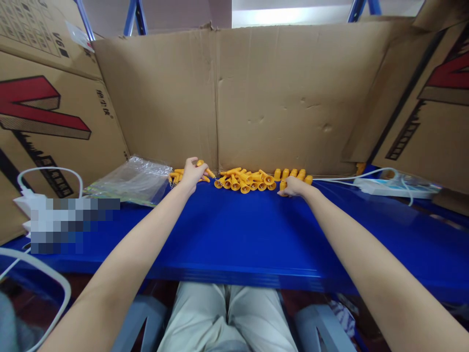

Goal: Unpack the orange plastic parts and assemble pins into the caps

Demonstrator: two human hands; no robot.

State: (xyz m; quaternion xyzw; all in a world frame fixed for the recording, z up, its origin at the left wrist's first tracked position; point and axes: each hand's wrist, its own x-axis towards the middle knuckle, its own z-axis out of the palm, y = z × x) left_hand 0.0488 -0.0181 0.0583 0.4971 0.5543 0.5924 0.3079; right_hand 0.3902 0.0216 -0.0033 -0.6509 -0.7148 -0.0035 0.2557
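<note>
A row of small yellow-orange plastic pieces (245, 180) lies along the far edge of the blue table (234, 234), against a cardboard wall. My left hand (191, 174) reaches to the left end of the row, its fingers closed round one orange piece (201, 163). My right hand (292, 186) rests at the right part of the row, fingers curled on another orange piece (282, 185). Several upright pieces (293, 173) stand just behind my right hand.
A clear plastic bag (132, 180) lies at the left of the table. A white power strip (381, 187) with cables sits at the right. A white charger and cable (25, 195) are at the far left. Cardboard sheets (278, 98) wall in the back and sides.
</note>
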